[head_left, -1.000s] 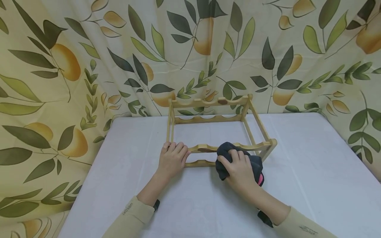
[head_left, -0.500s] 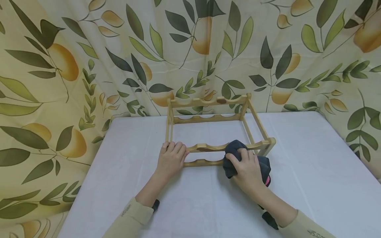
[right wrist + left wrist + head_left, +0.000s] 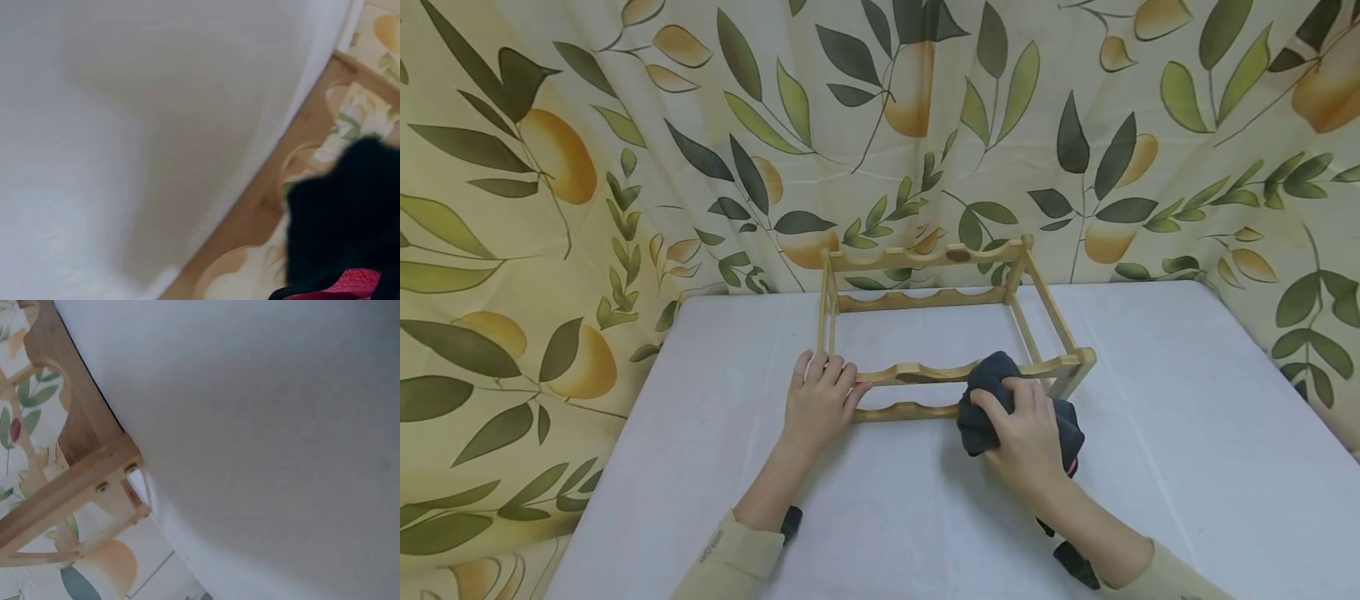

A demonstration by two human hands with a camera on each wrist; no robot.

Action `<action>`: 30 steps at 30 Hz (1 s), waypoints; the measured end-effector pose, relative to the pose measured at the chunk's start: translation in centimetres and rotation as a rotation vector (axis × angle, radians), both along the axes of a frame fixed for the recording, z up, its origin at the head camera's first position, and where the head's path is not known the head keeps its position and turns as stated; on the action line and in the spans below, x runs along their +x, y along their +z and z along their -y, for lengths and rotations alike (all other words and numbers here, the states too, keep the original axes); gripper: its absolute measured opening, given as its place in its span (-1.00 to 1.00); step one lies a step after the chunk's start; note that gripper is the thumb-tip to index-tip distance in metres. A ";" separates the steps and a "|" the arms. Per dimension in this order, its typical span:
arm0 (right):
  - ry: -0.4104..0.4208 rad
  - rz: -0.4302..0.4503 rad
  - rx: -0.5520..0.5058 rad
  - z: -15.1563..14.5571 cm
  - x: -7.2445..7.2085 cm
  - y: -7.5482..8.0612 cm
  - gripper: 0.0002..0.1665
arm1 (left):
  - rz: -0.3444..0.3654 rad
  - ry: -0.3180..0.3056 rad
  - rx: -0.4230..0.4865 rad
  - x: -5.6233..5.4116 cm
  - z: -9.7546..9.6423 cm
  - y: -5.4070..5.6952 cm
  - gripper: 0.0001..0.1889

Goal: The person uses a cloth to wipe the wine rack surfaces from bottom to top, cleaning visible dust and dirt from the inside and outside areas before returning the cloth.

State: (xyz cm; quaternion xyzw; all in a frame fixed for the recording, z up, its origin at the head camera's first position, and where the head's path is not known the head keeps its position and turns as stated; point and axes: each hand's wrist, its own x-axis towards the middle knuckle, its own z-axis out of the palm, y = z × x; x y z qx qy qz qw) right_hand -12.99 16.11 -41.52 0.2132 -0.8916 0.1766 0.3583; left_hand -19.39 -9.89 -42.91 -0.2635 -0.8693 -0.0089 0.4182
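Note:
A light wooden rack (image 3: 917, 374) with scalloped rails stands on the white table. At its front left corner my left hand (image 3: 820, 402) holds the frame, with fingers over the top and the thumb stretched along the front rail. That corner is partly hidden by the hand. My right hand (image 3: 1024, 429) grips a bunched dark cloth (image 3: 988, 392) against the right part of the front rails. The right wrist view shows the dark cloth (image 3: 350, 206) with a pink patch. The rack's lower corner (image 3: 125, 453) appears in the left wrist view; neither wrist view shows a hand.
The white-covered table (image 3: 1180, 417) extends around the rack on all sides. Right behind it hangs a curtain (image 3: 880, 150) printed with leaves and fruit, close to the rack's back rail. Dark straps (image 3: 1075, 565) show under both wrists.
The right hand and cloth have shifted right along the front rail, then stayed nearly in place. My left hand has moved slightly left, with its thumb more spread. The rack stays put.

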 end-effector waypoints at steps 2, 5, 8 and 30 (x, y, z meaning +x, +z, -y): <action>0.024 -0.050 -0.024 0.6 0.1 0.4 -0.54 | 0.019 -0.025 0.006 0.0 0.0 0.0 -0.53; 0.057 -0.105 -0.037 1.8 0.0 0.7 -0.69 | 0.038 -0.046 0.025 0.0 0.0 0.0 -0.56; 0.099 -0.127 -0.045 3.1 -0.4 0.6 -0.77 | 0.051 -0.053 0.041 0.0 0.0 0.0 -0.56; 0.057 -0.071 0.237 7.5 -3.4 -0.6 -0.40 | 0.124 -0.076 0.029 -0.2 0.3 -0.2 -0.57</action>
